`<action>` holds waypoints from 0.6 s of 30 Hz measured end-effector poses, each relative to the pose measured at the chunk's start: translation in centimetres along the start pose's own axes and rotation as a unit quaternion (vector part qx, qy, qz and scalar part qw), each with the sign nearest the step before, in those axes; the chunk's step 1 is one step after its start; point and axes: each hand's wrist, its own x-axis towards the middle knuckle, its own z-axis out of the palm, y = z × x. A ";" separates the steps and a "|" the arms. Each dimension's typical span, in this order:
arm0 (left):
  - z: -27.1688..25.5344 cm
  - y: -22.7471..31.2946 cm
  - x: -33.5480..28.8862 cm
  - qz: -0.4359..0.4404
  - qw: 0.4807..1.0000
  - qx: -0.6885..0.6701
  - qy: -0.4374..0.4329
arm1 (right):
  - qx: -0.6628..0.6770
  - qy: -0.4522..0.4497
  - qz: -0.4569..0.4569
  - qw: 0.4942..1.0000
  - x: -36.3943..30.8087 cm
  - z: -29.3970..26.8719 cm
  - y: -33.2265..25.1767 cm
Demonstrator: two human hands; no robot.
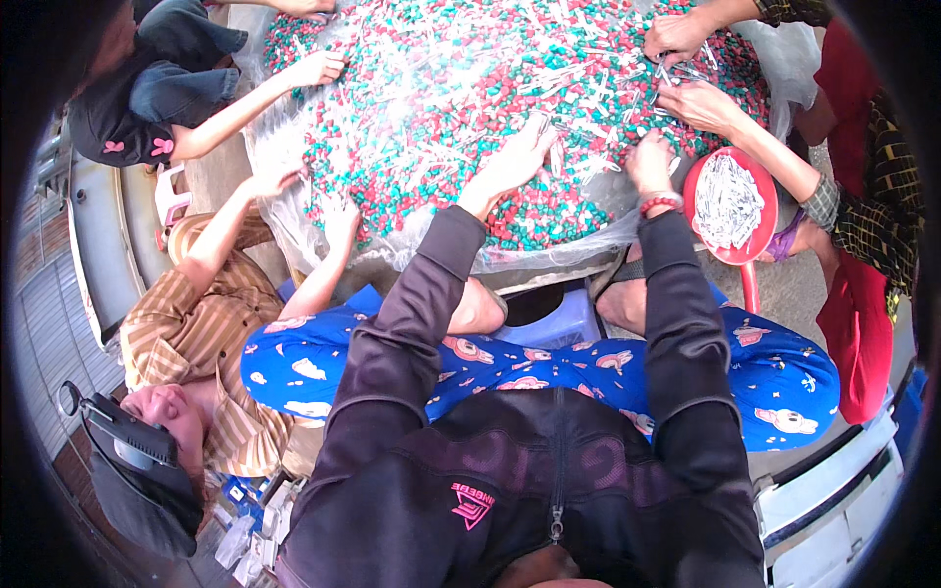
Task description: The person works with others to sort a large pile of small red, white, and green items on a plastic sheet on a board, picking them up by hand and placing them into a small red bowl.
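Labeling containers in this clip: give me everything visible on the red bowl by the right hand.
The red bowl is round and shallow, plastic by its look, and sits just right of the person's right hand, at the near right edge of the pile of red, green and white small pieces. It is filled with thin white sticks. A red bar runs down from its lower rim, perhaps a handle or stool leg. Another person's forearm passes close above it; whether they touch is unclear.
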 end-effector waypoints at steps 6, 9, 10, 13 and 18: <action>3.6 -1.5 2.8 0.095 0.946 0.300 0.079 | 0.305 -0.118 0.092 0.941 -4.6 0.8 -3.0; 5.8 0.1 0.3 0.045 0.854 0.518 0.001 | 0.279 0.027 0.171 0.944 -4.8 -3.4 -2.3; 6.3 -1.0 0.0 0.082 0.828 0.554 0.021 | 0.254 -0.016 0.187 0.949 -4.2 -4.5 -2.4; 8.7 -3.9 -0.6 0.151 0.775 0.612 0.051 | 0.290 -0.164 0.298 0.894 -2.4 -5.3 -2.2; 8.4 -2.7 0.0 0.228 0.797 0.560 0.006 | 0.197 -0.065 0.438 0.875 1.9 1.3 2.8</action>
